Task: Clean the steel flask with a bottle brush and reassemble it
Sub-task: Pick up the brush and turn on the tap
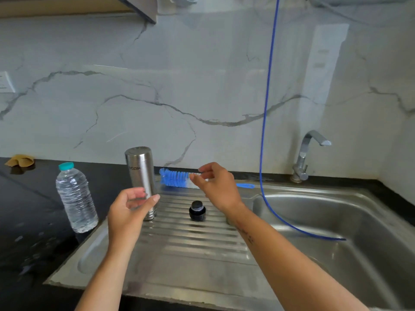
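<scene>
Head view only. Flask (141, 176) stands mouth down on the ribbed drainboard (202, 239) of the steel sink (336, 221), base up, upright, near the board's back left corner. Black cap (197, 211) sits on the drainboard just right of the flask, apart from it. Bottle brush (175, 178) lies along the back edge of the drainboard, blue bristles toward the flask, handle tip (246, 185) poking out right of the right hand.

Left hand (128, 212) raised in front of the flask's lower part, palm turned inward, fingers loosely curled, thumb out toward the flask body. Thumb tip looks to be at the flask wall, but touching or just short of it, cannot tell. Nothing gripped. Forearm comes up from the bottom edge, angled slightly right.

Right hand (217, 185) held over the brush, wrist bent, fingers spread and half curled, thumb and forefinger apart with the brush shaft showing between them. Grip not closed; holds nothing. Forearm runs in from the lower right corner, across the drainboard.

Plastic water bottle (75, 198) with a teal cap stands on the dark counter (29, 221) left of the drainboard. Blue hose (267, 97) hangs down from above into the sink basin. Tap (307, 153) at the back right. Brown crumpled thing (19, 160) at far left on the counter, by the marble wall (157, 86).
</scene>
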The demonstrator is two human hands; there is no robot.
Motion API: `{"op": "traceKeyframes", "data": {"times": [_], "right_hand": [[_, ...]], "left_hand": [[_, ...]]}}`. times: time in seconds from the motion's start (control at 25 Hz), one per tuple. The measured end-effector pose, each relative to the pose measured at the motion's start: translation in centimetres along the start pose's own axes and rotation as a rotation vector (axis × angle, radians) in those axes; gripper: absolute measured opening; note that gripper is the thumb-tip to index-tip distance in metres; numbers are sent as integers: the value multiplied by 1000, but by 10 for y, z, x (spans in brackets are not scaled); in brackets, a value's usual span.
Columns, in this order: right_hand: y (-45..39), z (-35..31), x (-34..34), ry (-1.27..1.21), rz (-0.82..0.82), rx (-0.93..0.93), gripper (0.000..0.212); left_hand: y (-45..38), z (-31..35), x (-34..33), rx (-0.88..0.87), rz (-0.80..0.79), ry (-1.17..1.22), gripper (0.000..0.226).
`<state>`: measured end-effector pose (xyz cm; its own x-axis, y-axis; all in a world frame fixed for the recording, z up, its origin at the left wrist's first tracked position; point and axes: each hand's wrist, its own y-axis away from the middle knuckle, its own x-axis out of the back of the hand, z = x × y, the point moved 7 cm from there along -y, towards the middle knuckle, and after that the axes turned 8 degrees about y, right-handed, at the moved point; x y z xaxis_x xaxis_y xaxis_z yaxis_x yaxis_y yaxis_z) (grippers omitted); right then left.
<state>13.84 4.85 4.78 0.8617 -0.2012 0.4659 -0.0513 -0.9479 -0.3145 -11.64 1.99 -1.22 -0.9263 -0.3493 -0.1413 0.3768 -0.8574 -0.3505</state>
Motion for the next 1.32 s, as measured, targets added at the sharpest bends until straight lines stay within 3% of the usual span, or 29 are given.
{"op": "traceKeyframes", "data": {"times": [0.12, 0.24, 0.52, 0.64, 0.84, 0.92, 1.16, 1.32], "right_hand": [[14, 28, 50, 37, 79, -8, 18], [25, 63, 105, 59, 136, -60, 14], [8, 160, 196, 145, 286, -228, 12], [-20, 209, 221, 175, 329, -336, 12], [-72, 258, 254, 389, 396, -408, 52], [-88, 267, 254, 453, 376, -400, 58], [-110, 268, 256, 552, 444, -308, 19], [-120, 268, 253, 656, 372, -265, 24]], "left_hand": [[20, 10, -61, -3, -133, 15, 53], [40, 11, -140, -4, -283, 22, 54], [85, -10, -277, -5, -555, -60, 28], [89, -21, -285, -99, -607, -186, 28], [77, -30, -279, -155, -561, -222, 27], [76, -31, -280, -176, -546, -217, 26], [65, -33, -272, -185, -487, -232, 24], [60, -32, -269, -181, -457, -232, 22]]}}
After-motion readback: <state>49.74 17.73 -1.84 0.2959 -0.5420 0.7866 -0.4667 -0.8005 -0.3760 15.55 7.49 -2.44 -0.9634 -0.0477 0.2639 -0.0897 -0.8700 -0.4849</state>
